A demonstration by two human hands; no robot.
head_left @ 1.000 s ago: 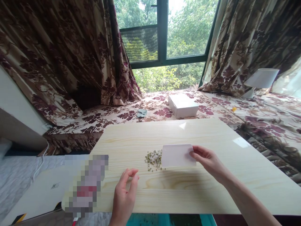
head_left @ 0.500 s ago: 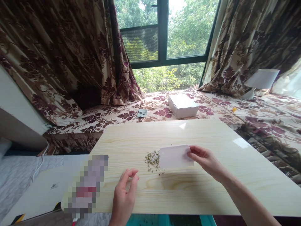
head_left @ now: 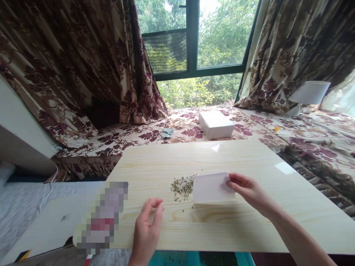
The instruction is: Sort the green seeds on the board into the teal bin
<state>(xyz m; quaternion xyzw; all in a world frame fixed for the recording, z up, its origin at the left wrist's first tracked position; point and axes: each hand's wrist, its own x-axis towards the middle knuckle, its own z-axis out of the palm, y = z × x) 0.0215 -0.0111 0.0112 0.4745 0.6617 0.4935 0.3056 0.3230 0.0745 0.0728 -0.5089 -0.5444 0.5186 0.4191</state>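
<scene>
My right hand (head_left: 244,188) pinches a thin white card (head_left: 213,187) by its right edge, between thumb and fingers. The card has rounded corners and a small hole near its upper left corner. Its left edge borders a loose heap of small dark green and white grains (head_left: 182,185) on the pale wooden table (head_left: 235,157). A few stray grains lie around the heap. Nearer to me and left of the heap, my left hand (head_left: 148,223) hovers or rests at the table, I cannot tell which. Its fingers are loosely bent, thumb and forefinger apart, with nothing between them.
A blurred-out object (head_left: 102,216) lies at the table's left edge. Turquoise bins (head_left: 172,258) show below the front edge. Beyond the table, a white box (head_left: 216,125) and a folded grey-green cloth (head_left: 167,133) lie on the flowered window seat, with a lamp (head_left: 310,92) at right.
My right hand has moved the card slightly right and toward me, uncovering more of the heap's right side. A few stray grains have shifted. My left hand has barely moved.
</scene>
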